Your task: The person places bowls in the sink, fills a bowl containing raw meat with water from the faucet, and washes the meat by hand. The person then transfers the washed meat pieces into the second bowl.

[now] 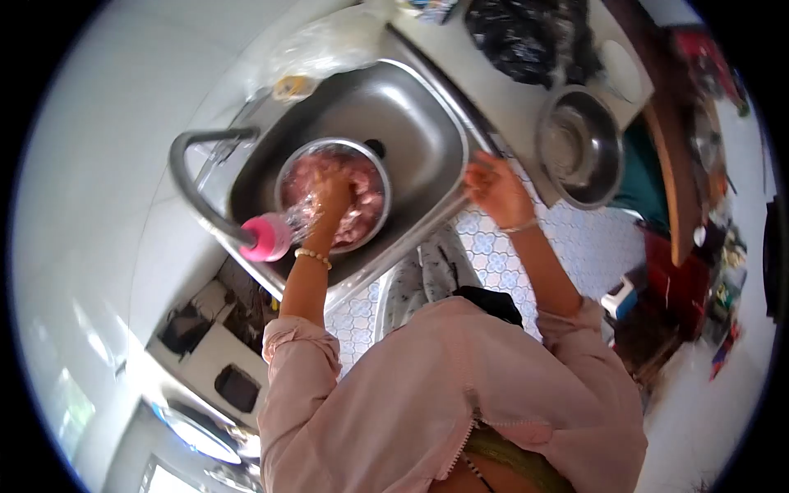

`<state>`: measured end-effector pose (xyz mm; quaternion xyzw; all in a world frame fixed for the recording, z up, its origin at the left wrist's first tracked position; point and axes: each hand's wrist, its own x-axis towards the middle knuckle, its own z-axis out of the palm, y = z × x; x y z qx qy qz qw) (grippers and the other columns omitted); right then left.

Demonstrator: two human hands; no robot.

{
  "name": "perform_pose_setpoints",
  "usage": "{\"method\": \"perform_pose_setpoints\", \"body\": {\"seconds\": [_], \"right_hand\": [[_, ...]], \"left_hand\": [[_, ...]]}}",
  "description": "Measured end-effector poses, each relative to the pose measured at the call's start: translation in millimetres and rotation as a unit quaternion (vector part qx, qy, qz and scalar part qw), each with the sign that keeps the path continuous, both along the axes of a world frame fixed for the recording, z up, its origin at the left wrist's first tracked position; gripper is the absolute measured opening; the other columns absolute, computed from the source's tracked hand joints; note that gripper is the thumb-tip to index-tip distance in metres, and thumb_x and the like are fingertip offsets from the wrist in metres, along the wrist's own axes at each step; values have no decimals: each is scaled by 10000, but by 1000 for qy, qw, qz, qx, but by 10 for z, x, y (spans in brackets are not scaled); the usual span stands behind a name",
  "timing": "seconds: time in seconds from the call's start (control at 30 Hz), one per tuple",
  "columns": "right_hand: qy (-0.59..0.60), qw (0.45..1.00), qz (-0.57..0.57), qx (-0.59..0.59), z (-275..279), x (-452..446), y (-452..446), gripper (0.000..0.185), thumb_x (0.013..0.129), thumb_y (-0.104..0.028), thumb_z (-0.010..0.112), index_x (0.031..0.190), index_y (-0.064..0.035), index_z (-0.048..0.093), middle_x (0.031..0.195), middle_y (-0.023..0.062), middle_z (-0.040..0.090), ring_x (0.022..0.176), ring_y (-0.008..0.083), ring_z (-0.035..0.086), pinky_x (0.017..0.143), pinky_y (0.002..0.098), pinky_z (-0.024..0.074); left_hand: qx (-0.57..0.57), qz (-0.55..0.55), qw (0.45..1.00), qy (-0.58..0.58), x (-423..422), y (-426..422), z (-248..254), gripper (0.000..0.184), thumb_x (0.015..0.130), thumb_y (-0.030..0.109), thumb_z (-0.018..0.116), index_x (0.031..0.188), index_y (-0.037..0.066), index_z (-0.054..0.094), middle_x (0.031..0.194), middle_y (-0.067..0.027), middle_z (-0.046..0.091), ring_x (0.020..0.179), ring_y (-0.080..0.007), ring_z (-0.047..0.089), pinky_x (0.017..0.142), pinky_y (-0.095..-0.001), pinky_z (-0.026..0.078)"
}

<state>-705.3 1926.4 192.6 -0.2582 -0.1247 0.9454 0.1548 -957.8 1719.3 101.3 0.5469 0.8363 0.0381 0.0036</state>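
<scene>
Left hand (pixel 333 195) reaches inside bowl (pixel 387 193); sink (pixel 423 123) has room

Bright glare lower left, fisheye-warped edges

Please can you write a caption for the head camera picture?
Left hand among pink pieces in a metal bowl, in the sink.

We have our left hand (pixel 332 197) in a metal bowl (pixel 387 189) of pinkish pieces (pixel 370 205) at ten o'clock, the pink faucet nozzle (pixel 265 237) at nine; our blurred right hand (pixel 499 192), perhaps touching the sink's rim (pixel 407 238), is at two.
</scene>
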Motion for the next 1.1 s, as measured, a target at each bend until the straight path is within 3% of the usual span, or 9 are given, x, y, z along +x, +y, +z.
{"method": "perform_pose_setpoints", "body": {"seconds": [0.1, 0.3, 0.43, 0.67, 0.73, 0.87, 0.93, 1.07, 1.1], "right_hand": [[46, 991, -85, -89, 96, 414, 75, 479, 866, -391, 497, 1179, -29, 491, 1131, 210, 535, 1091, 295, 498, 871, 410, 441], [26, 987, -136, -84, 375, 738, 218, 626, 815, -457, 538, 1183, 43, 461, 1193, 255, 476, 1061, 296, 510, 863, 410, 447], [-38, 975, -195, -96, 188, 940, 513, 463, 846, -270, 514, 1141, 84, 467, 1166, 259, 490, 1004, 326, 544, 784, 384, 512], [-160, 955, -249, -15, 501, 788, 300, 301, 796, -18, 481, 1080, 82, 486, 1071, 209, 558, 921, 298, 592, 709, 364, 556], [-161, 959, -233, -9, 548, 886, 185, 261, 781, -5, 494, 1034, 54, 514, 1023, 169, 588, 893, 272, 607, 692, 359, 559], [-190, 970, -146, 47, 770, 639, -35, 194, 783, -41, 515, 969, 4, 546, 930, 125, 627, 789, 234, 632, 658, 347, 560], [-196, 977, -50, 66, 827, 432, -81, 181, 788, -50, 520, 958, 6, 547, 911, 122, 625, 785, 236, 629, 658, 345, 559], [-250, 946, 41, 202, 490, 142, -175, 232, 788, -56, 526, 1009, 11, 514, 904, 119, 599, 745, 258, 624, 577, 369, 562], [-248, 946, 43, 202, 452, 39, -172, 232, 788, -56, 526, 1009, 11, 514, 904, 119, 599, 745, 258, 624, 577, 369, 562]], "left_hand": [[-26, 74, 972, -220, -119, -344, 0, 299, 710, 31, 511, 990, 111, 579, 1079, -151, 521, 1030, -318, 481, 828, -414, 411], [-43, -54, 984, -162, -256, -912, -159, 366, 738, 43, 508, 1099, 102, 526, 1142, -132, 512, 1062, -296, 480, 898, -414, 361], [-78, -92, 957, -265, 8, -697, 257, 502, 724, 98, 557, 1213, 126, 444, 1255, -134, 424, 1174, -291, 394, 964, -431, 315], [-151, -78, 981, -94, 316, -92, 358, 519, 732, 345, 590, 1185, 107, 505, 1341, -147, 313, 1261, -446, 191, 927, -617, 284], [-284, 3, 954, -94, 271, 47, 269, 484, 727, 327, 599, 1123, 55, 538, 1284, -145, 380, 1218, -406, 287, 917, -566, 332], [-179, 70, 968, -161, 190, -97, -273, 380, 757, 270, 569, 1034, 11, 566, 1174, -143, 475, 1128, -364, 393, 891, -490, 381], [-73, -76, 994, -11, 79, -152, -188, 295, 775, 187, 528, 996, -5, 563, 1070, -149, 527, 1035, -316, 473, 861, -417, 413], [-147, -163, 960, 171, -143, -521, -556, 273, 766, 124, 510, 1010, 13, 560, 1034, -162, 540, 986, -293, 505, 870, -388, 415], [-10, 12, 976, -216, -155, -624, -390, 280, 752, 103, 513, 1018, 25, 558, 1028, -164, 539, 967, -286, 509, 881, -379, 411]]}}
